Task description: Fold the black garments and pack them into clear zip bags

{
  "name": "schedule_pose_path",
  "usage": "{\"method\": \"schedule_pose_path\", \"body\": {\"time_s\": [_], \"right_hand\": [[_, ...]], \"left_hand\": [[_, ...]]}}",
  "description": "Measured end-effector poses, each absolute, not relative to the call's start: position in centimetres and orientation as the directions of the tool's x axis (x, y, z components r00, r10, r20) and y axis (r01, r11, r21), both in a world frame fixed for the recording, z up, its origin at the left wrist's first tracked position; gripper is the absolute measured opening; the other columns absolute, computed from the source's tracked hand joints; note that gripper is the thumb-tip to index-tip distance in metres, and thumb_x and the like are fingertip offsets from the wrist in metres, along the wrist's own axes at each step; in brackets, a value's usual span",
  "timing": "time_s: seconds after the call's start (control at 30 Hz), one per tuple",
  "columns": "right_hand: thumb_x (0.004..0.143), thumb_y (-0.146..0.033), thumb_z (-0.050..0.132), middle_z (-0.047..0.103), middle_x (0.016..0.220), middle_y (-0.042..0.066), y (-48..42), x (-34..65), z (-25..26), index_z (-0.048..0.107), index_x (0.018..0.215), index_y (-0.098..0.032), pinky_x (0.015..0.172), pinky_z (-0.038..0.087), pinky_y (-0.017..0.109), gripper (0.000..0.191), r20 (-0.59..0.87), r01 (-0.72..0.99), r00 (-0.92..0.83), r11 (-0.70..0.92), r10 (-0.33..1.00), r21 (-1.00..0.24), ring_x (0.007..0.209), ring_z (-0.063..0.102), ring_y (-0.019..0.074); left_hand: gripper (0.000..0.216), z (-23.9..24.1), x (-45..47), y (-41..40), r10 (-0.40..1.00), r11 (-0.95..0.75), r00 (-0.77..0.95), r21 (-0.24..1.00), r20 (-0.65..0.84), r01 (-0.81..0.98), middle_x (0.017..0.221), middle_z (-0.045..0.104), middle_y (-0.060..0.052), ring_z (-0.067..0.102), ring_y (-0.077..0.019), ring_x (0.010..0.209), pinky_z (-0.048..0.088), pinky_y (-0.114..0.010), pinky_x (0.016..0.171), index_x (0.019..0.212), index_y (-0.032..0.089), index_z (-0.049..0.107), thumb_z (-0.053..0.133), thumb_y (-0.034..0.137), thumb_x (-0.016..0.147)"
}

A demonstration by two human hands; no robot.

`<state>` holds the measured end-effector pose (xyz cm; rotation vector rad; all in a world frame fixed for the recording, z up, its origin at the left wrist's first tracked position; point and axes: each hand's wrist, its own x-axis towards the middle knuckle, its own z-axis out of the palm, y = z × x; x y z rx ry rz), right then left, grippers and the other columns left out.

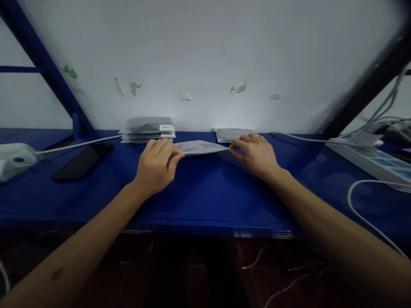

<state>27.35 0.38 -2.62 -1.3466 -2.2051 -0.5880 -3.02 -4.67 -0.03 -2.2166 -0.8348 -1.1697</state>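
Between my two hands a flat grey plastic mailing bag (201,147) is stretched, a little above the blue table. My left hand (158,164) pinches its left corner between thumb and fingers. The right corner is pinched by my right hand (255,155). Behind my left hand lies a stack of grey mailing bags (147,126), with white labels on their right ends. Another grey bag (231,134) lies against the wall behind my right hand, which partly hides it.
A dark phone (84,161) lies on the blue table (205,196) at the left, beside a white power strip (19,158) with a cable. On the right stands a white tray-like box (379,160) with blue items and loose cables. The wall (208,55) rises directly behind.
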Motion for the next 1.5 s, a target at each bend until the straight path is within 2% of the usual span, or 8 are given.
{"method": "schedule_pose_path", "body": {"time_s": [0.17,0.27,0.37,0.53,0.93,1.1,1.3,1.5], "right_hand": [[0.098,-0.030,0.051,0.074,0.105,0.009,0.4,25.5,-3.0,0.072,0.108,-0.023,0.086,0.049,0.041,0.024,0.500,0.756,-0.567,0.655,0.654,0.001,0.100,0.062,0.0266],[0.099,-0.031,0.049,0.072,0.113,0.009,0.3,24.6,-2.9,0.069,0.120,-0.023,0.094,0.049,0.043,0.030,0.513,0.705,-0.592,0.708,0.621,-0.043,0.107,0.062,0.0273],[0.096,-0.030,0.049,0.069,0.122,0.013,0.3,25.0,-3.1,0.063,0.130,-0.021,0.095,0.051,0.046,0.037,0.533,0.756,-0.494,0.642,0.687,-0.127,0.113,0.061,0.0295],[0.092,-0.033,0.054,0.070,0.113,0.014,0.9,26.6,-3.8,0.062,0.125,-0.018,0.090,0.053,0.047,0.037,0.497,0.813,-0.299,0.490,0.815,-0.315,0.110,0.062,0.0307],[0.090,-0.032,0.056,0.072,0.098,0.011,1.2,26.2,-3.7,0.064,0.118,-0.016,0.085,0.051,0.044,0.033,0.467,0.780,-0.288,0.488,0.836,-0.391,0.103,0.063,0.0289],[0.090,-0.028,0.056,0.072,0.094,0.010,1.2,26.6,-3.8,0.067,0.110,-0.016,0.086,0.051,0.044,0.026,0.472,0.787,-0.282,0.483,0.835,-0.385,0.096,0.064,0.0264],[0.091,-0.026,0.056,0.073,0.094,0.010,1.1,26.3,-3.7,0.068,0.103,-0.016,0.088,0.049,0.042,0.020,0.458,0.790,-0.302,0.489,0.836,-0.371,0.094,0.063,0.0249],[0.091,-0.026,0.056,0.073,0.091,0.009,1.1,26.1,-3.5,0.070,0.097,-0.017,0.088,0.048,0.043,0.018,0.469,0.769,-0.329,0.521,0.820,-0.372,0.092,0.063,0.0243]], "left_hand": [[0.026,1.6,-2.3,-5.9,0.406,-0.840,0.621,0.006,0.670,0.542,0.075,0.065,-0.002,0.060,-0.0190,0.072,0.047,-0.038,0.075,0.079,0.021,0.056,0.049,0.041,0.094],[0.037,2.1,-1.7,-4.6,0.647,-0.725,0.615,0.114,0.450,0.679,0.109,0.072,-0.006,0.063,-0.0238,0.105,0.046,-0.042,0.096,0.103,0.022,0.066,0.043,0.050,0.097],[0.059,1.6,-1.6,-2.6,0.771,-0.635,0.619,0.102,0.148,0.766,0.156,0.046,-0.004,0.037,-0.0288,0.145,0.026,-0.049,0.119,0.144,0.029,0.050,0.040,0.063,0.097],[0.075,0.3,-2.3,-1.1,0.847,-0.526,0.531,0.090,-0.039,0.846,0.169,0.013,0.001,0.008,-0.0264,0.156,0.003,-0.048,0.126,0.161,0.032,0.020,0.028,0.071,0.097],[0.058,-0.2,-2.0,-0.9,0.848,-0.530,0.524,0.084,0.082,0.844,0.159,0.042,-0.003,0.034,-0.0314,0.148,0.027,-0.057,0.118,0.152,0.037,0.041,0.035,0.061,0.100],[0.048,0.9,-2.1,-1.1,0.887,-0.440,0.431,0.016,0.168,0.898,0.122,0.070,-0.009,0.062,-0.0330,0.115,0.047,-0.055,0.095,0.130,0.033,0.066,0.031,0.049,0.101],[0.038,1.4,-6.6,0.5,0.942,-0.300,0.299,-0.012,0.154,0.954,0.104,0.073,-0.014,0.069,-0.0294,0.091,0.053,-0.041,0.080,0.102,0.021,0.077,0.047,0.042,0.091],[0.029,1.2,-8.3,-0.1,0.908,-0.338,0.314,0.043,0.278,0.940,0.085,0.074,-0.008,0.068,-0.0278,0.085,0.051,-0.039,0.078,0.076,0.025,0.072,0.056,0.048,0.084]]}}
